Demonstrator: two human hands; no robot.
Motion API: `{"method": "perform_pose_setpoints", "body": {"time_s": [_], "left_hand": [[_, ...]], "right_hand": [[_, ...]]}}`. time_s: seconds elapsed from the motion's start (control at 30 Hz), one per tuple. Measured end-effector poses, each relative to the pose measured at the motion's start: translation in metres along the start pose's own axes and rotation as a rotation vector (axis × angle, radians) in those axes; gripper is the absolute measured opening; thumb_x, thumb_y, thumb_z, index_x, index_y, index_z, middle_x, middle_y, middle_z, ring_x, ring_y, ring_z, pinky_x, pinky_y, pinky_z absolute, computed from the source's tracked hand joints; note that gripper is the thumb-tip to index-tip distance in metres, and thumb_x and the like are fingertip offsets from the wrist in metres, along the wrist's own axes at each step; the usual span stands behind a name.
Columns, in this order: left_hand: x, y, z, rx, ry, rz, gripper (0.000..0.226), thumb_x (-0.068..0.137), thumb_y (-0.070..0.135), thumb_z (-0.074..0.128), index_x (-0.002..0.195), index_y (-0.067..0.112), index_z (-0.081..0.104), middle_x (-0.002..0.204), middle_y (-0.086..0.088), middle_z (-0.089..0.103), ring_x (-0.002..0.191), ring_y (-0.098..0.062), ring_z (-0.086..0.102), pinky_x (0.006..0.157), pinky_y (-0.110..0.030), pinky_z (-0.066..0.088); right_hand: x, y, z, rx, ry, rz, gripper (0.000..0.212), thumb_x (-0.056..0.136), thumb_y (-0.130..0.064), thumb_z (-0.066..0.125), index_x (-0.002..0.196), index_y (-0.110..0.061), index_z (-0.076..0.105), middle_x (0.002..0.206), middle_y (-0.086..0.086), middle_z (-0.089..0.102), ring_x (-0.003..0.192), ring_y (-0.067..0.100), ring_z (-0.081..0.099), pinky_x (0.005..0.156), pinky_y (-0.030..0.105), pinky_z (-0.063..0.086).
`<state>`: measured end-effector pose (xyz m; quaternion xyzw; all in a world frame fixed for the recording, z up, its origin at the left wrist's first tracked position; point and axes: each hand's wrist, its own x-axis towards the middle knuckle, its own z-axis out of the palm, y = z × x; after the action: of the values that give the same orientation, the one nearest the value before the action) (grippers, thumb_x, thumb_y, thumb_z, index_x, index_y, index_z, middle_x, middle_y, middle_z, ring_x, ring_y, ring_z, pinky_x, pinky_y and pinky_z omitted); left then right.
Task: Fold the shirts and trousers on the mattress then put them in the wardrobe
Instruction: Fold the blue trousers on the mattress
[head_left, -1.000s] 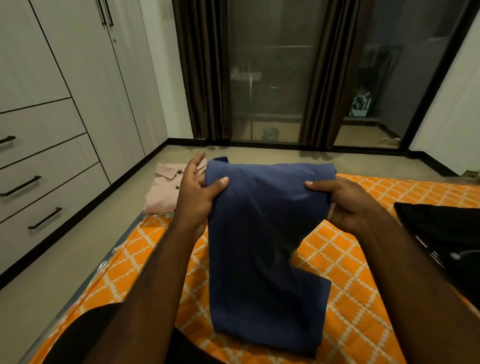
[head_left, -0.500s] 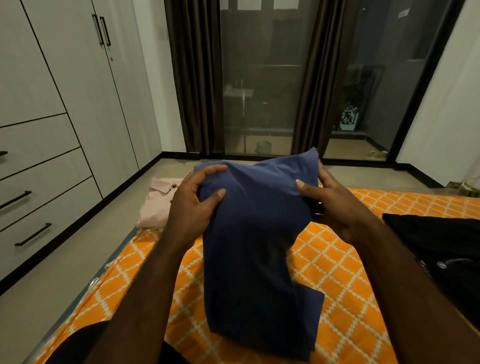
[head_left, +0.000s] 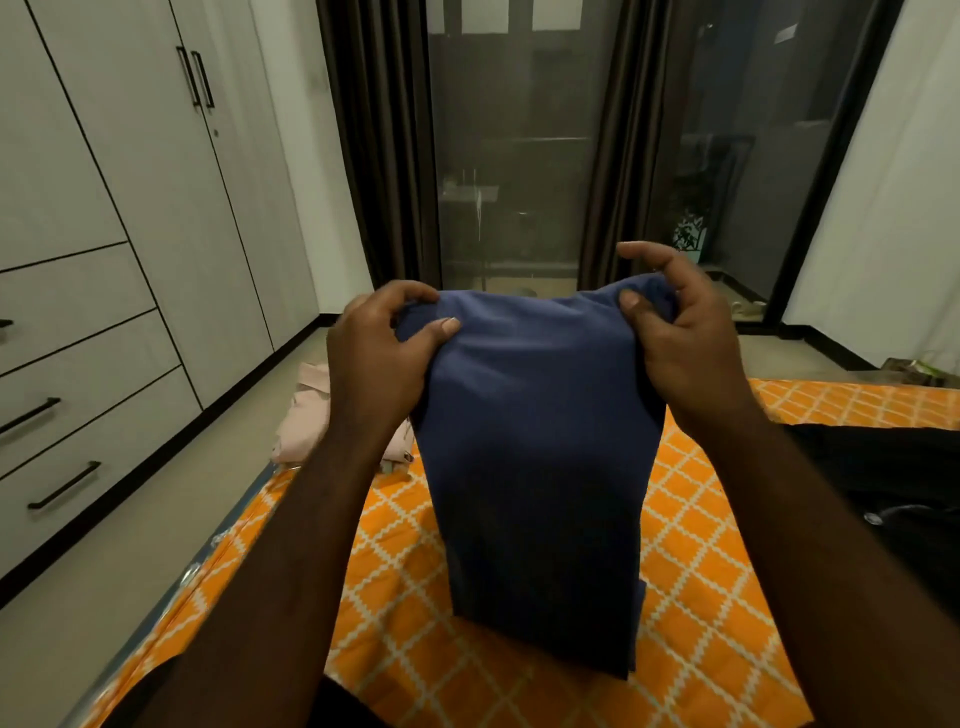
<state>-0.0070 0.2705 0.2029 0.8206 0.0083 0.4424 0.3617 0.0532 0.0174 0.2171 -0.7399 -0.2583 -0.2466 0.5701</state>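
Above an orange mattress (head_left: 691, 561), left hand (head_left: 379, 358) and right hand (head_left: 685, 332) pinch blue trousers (head_left: 540, 467) aloft, fingers curled.

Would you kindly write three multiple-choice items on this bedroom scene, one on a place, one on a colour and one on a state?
1. Where is the pink shirt?
A. Left of the blue garment
B. Right of it
C. In an open drawer

2. What colour is the mattress cover?
A. Green
B. Orange with a white lattice
C. Plain grey

3. How is the blue garment held?
A. Lying flat, untouched
B. By one hand only
C. By both hands at its top edge

Answers:
1 A: it lies beyond the left hand, on the wardrobe side.
2 B: the orange lattice shows all around the garment.
3 C: the left hand and the right hand each pinch a top corner.
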Motion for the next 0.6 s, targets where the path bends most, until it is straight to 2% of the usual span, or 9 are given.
{"method": "perform_pose_setpoints", "body": {"time_s": [0.07, 0.13, 0.2, 0.27, 0.33, 0.43, 0.5, 0.6], "left_hand": [[0.014, 0.01, -0.003, 0.025, 0.024, -0.012, 0.029, 0.087, 0.037, 0.077, 0.112, 0.023, 0.073, 0.112, 0.0, 0.071, 0.103, -0.014, 0.064, 0.087, -0.025, 0.052], [0.029, 0.023, -0.008, 0.041, 0.045, -0.022, 0.03, 0.086, 0.04, 0.078, 0.11, 0.022, 0.074, 0.114, -0.001, 0.069, 0.103, -0.012, 0.063, 0.087, -0.018, 0.051], [0.044, 0.041, -0.016, 0.017, 0.076, -0.031, 0.029, 0.084, 0.042, 0.079, 0.107, 0.024, 0.075, 0.114, 0.0, 0.068, 0.102, -0.012, 0.063, 0.088, -0.021, 0.053], [0.055, 0.062, -0.028, -0.12, 0.043, -0.079, 0.026, 0.084, 0.037, 0.081, 0.106, 0.025, 0.073, 0.104, 0.012, 0.067, 0.095, -0.004, 0.063, 0.081, -0.024, 0.055], [0.061, 0.081, -0.041, -0.237, -0.023, -0.111, 0.027, 0.083, 0.029, 0.082, 0.108, 0.024, 0.072, 0.099, 0.02, 0.065, 0.092, 0.004, 0.059, 0.076, -0.015, 0.048], [0.066, 0.099, -0.059, -0.282, -0.082, -0.077, 0.034, 0.082, 0.022, 0.084, 0.114, 0.023, 0.071, 0.106, 0.017, 0.066, 0.097, -0.001, 0.061, 0.081, -0.017, 0.053], [0.066, 0.108, -0.07, -0.295, -0.107, -0.059, 0.038, 0.082, 0.016, 0.083, 0.118, 0.021, 0.071, 0.111, 0.014, 0.066, 0.102, -0.007, 0.064, 0.088, -0.024, 0.057], [0.064, 0.116, -0.081, -0.276, -0.135, -0.045, 0.042, 0.083, 0.01, 0.081, 0.123, 0.018, 0.069, 0.113, 0.011, 0.067, 0.105, -0.009, 0.064, 0.091, -0.027, 0.057]], "right_hand": [[0.012, -0.009, -0.004, -0.03, 0.063, -0.016, 0.028, 0.101, -0.012, 0.06, 0.127, -0.022, 0.064, 0.123, -0.014, 0.063, 0.116, 0.001, 0.059, 0.104, 0.034, 0.052], [0.025, -0.022, -0.008, -0.053, 0.1, -0.038, 0.023, 0.099, -0.01, 0.06, 0.119, -0.018, 0.067, 0.115, -0.014, 0.065, 0.109, -0.001, 0.06, 0.1, 0.027, 0.053], [0.037, -0.039, -0.012, -0.062, 0.113, -0.046, 0.019, 0.099, -0.009, 0.06, 0.112, -0.017, 0.069, 0.107, -0.013, 0.066, 0.099, -0.008, 0.061, 0.091, 0.014, 0.051], [0.048, -0.055, -0.015, -0.079, 0.122, -0.053, 0.017, 0.097, -0.009, 0.06, 0.106, -0.018, 0.071, 0.102, -0.014, 0.068, 0.094, -0.011, 0.061, 0.084, 0.008, 0.05], [0.055, -0.073, -0.02, -0.107, 0.126, -0.053, 0.015, 0.097, -0.011, 0.061, 0.104, -0.017, 0.074, 0.101, -0.012, 0.07, 0.094, -0.006, 0.063, 0.081, 0.01, 0.051], [0.059, -0.105, -0.032, -0.191, 0.073, 0.007, 0.012, 0.096, -0.019, 0.064, 0.101, -0.018, 0.075, 0.1, -0.01, 0.07, 0.093, 0.001, 0.062, 0.075, 0.016, 0.047], [0.06, -0.127, -0.041, -0.292, -0.06, 0.136, 0.014, 0.098, -0.026, 0.065, 0.098, -0.018, 0.076, 0.098, -0.005, 0.07, 0.093, 0.008, 0.062, 0.071, 0.023, 0.047], [0.062, -0.155, -0.048, -0.529, -0.277, 0.377, 0.025, 0.098, -0.039, 0.065, 0.098, -0.016, 0.074, 0.096, 0.004, 0.07, 0.088, 0.018, 0.066, 0.065, 0.03, 0.047]]}}
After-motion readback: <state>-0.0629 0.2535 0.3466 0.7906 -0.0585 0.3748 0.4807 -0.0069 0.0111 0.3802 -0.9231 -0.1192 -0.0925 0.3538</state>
